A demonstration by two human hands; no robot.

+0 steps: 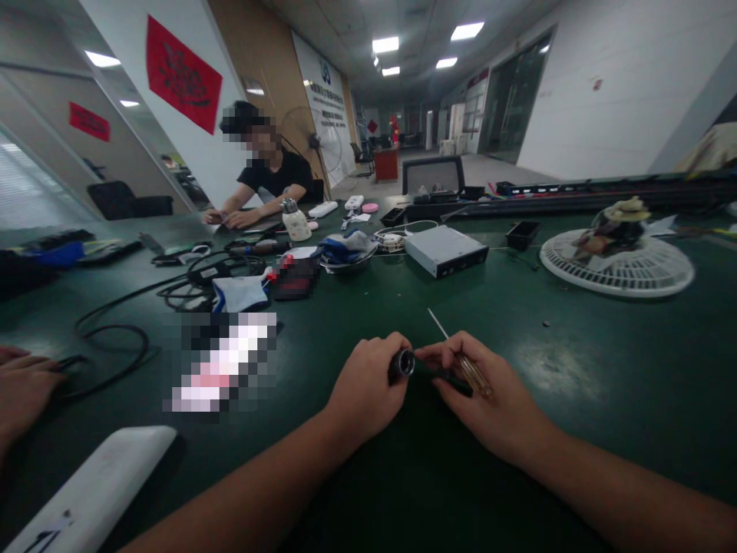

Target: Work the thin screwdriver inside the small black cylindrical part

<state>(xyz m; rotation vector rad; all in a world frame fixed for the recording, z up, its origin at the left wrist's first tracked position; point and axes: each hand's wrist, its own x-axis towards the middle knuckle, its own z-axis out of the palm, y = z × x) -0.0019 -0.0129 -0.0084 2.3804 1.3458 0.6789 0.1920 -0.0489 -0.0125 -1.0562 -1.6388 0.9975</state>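
I see my left grip [371, 380] clamped around the tube [405, 363] over the table [322, 342], my right grip [487, 399] holding the screwdriver [473, 374]; the tube looks light, stiff and probably slick, so mid-barrel seems the surest hold.

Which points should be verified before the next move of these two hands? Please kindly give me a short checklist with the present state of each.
1. Black cylinder is held by the left hand: ok.
2. Screwdriver is held by the right hand: ok.
3. Screwdriver's shaft is clear of the left hand: ok, it points forward, apart from it.
4. Inside of the cylinder is sound: cannot tell, too small and dark.
5. The co-worker's hand is away from both hands: ok, it is at the far left edge.
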